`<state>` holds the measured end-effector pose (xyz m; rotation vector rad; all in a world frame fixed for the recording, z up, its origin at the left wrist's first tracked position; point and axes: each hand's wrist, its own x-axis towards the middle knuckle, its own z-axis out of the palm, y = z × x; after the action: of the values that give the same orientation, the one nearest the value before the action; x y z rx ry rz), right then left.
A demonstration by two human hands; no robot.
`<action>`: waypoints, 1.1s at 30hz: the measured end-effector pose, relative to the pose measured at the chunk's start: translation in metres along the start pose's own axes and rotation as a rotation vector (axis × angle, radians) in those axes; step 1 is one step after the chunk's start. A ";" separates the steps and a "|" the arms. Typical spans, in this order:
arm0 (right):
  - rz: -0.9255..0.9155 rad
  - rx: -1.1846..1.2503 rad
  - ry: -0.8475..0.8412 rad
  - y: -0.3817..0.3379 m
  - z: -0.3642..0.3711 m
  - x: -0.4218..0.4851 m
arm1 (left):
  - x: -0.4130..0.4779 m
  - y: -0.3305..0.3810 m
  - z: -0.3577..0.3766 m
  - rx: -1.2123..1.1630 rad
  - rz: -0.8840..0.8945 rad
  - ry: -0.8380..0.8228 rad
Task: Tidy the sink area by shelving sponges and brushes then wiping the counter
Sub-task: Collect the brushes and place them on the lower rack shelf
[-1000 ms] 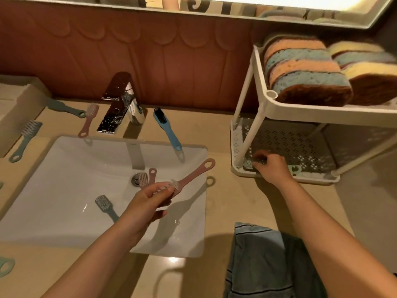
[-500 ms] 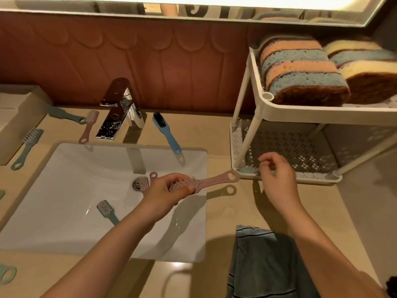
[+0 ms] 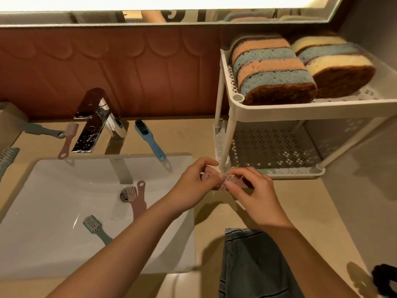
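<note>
Both hands meet on one pink brush point(image 3: 233, 181) just in front of the white two-tier rack point(image 3: 279, 108). My left hand point(image 3: 193, 186) holds one end of it and my right hand point(image 3: 255, 194) pinches the other; the brush is mostly hidden by the fingers. A brush with a pale green handle point(image 3: 265, 170) lies at the front of the rack's lower shelf. Several sponges point(image 3: 272, 69) are stacked on the top shelf. In the sink point(image 3: 53, 244) lie a pink brush point(image 3: 137, 198) and a grey-green brush point(image 3: 95, 227).
A chrome faucet point(image 3: 96, 121) stands behind the basin. On the counter lie a blue brush point(image 3: 150, 139), a pink brush point(image 3: 67, 139) and two teal brushes point(image 3: 40, 130) at the left. A dark striped cloth point(image 3: 253, 265) hangs at the counter's front edge.
My left hand has carried the pink brush from over the sink rightward to the rack. My right hand has left the lower shelf and taken hold of the brush too.
</note>
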<state>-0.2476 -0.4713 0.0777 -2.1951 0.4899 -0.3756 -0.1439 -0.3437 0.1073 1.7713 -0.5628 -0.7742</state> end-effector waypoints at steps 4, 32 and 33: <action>0.086 -0.038 0.082 0.022 -0.016 0.008 | 0.016 0.011 0.007 0.098 0.070 0.015; 0.243 -0.402 -0.072 0.093 0.008 0.098 | 0.056 0.000 0.025 0.823 0.362 0.391; 0.230 -0.397 -0.051 0.089 0.005 0.095 | 0.057 -0.001 0.024 0.803 0.370 0.377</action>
<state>-0.1810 -0.5636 0.0137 -2.4839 0.8374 -0.1028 -0.1234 -0.3985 0.0881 2.3574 -0.9889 0.0880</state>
